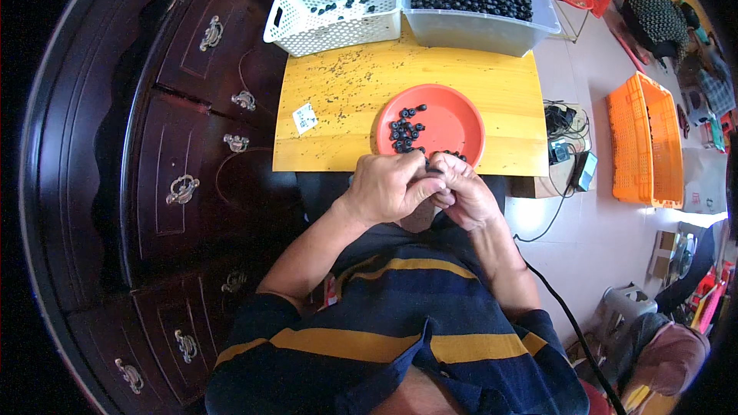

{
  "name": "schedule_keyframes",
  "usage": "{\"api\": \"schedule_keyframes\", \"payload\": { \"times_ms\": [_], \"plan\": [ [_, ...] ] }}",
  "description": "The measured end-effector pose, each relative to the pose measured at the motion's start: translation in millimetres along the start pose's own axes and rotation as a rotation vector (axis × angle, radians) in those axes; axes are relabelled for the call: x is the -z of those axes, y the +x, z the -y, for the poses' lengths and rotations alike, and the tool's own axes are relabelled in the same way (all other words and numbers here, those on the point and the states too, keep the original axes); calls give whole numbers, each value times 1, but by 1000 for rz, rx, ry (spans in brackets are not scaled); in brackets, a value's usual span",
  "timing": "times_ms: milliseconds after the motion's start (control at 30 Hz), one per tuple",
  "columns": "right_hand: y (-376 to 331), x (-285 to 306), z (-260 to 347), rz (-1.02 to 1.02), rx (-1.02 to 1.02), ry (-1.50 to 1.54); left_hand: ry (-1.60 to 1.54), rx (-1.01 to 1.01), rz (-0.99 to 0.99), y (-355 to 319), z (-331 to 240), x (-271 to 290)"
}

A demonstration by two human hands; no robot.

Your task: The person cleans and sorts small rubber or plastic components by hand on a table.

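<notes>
An orange crate (pixel 644 142) lies beside a dark wooden cabinet (pixel 177 184).

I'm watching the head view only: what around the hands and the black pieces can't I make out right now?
- What the left hand and right hand pinch between them: fingers cover it; only a dark speck shows.
- Shape of the small black pieces on the orange plate: too small.
- Near rim of the plate: hidden behind both hands.
- Grey bin of black pieces: far end cut off by the top edge.
- Pieces in the white basket: too small.
</notes>
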State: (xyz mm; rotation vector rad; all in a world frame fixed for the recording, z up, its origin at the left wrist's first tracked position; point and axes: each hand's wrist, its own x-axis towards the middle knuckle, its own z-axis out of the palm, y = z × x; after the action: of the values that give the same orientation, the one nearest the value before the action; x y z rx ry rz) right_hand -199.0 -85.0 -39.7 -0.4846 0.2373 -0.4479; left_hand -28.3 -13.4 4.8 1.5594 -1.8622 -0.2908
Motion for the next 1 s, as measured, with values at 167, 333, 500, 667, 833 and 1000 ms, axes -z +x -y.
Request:
{"api": "schedule_keyframes", "payload": {
  "times_ms": [167, 333, 500, 667, 833, 1000],
  "plan": [
    [-3, -8, 6, -46, 52, 37, -17, -20, 23, 12, 0, -4],
    [-13, -16, 15, -97, 43, 180, -223, 40, -49, 13, -10, 2],
    [-18, -13, 16, -61, 73, 218, -460, 198, -1, -2, 0, -3],
    [-15, -20, 12, -36, 84, 306, -749, 345, 73, -31, 8, -23],
    [-4, -33, 15, -65, 60, 222, -741, 491, 333, -57, 9, -19],
    [46, -51, 19, -109, 109, -232, -627, 460, 357, -87, 26, -25]
  ]
}}
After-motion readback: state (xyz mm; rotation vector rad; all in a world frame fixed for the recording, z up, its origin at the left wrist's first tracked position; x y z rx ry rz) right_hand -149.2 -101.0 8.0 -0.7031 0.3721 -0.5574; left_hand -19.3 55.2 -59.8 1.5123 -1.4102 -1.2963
